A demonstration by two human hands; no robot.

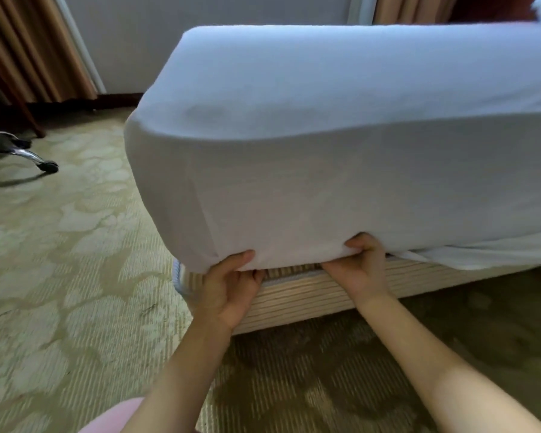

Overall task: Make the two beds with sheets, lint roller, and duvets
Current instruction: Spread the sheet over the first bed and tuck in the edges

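Note:
A white sheet (310, 170) is stretched over the corner of a mattress, which sits on a striped beige bed base (303, 295). My left hand (228, 289) grips the sheet's bottom edge near the corner, thumb on the outside and fingers curled underneath. My right hand (361, 267) grips the same edge a little to the right, its fingers tucked up between mattress and base. Further right a loose part of the sheet (481, 256) hangs out over the base.
Patterned green carpet (69, 245) covers the floor. A chrome chair leg with a castor (44, 164) stands at the left. Brown curtains (35, 48) and a white wall panel (132, 42) are behind the bed. A pink garment (119, 417) shows at the bottom edge.

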